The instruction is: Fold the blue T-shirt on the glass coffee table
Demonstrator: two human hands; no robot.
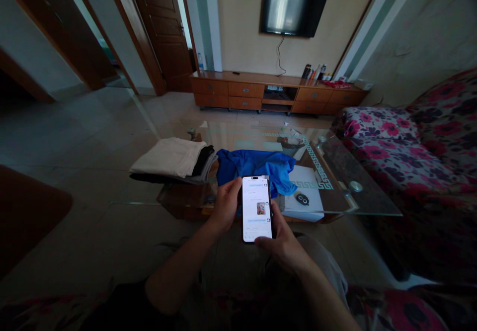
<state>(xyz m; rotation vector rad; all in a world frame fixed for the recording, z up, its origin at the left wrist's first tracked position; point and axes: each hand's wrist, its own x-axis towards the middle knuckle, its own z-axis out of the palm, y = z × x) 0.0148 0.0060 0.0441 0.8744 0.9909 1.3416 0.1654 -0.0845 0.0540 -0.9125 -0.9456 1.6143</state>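
Seated view across a living room. Floral sofa (428, 157) at right; wall television (294, 5) above a wooden cabinet (276, 92). Glass table (357, 199) bearing a folded clothes stack (173, 159), a crumpled blue garment (257, 169), white paper (307, 199) with a small dark device (302, 199) on it, and a small basket (290, 144), contents unclear. Phone (257, 209), lit, upright above the lap: left hand (225, 206) curled round its left edge, right hand (281, 241) cupping its lower right corner

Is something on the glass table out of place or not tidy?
Yes. The blue garment lies crumpled on the glass table, while the clothes stack beside it is neatly folded. Both hands hold the phone.
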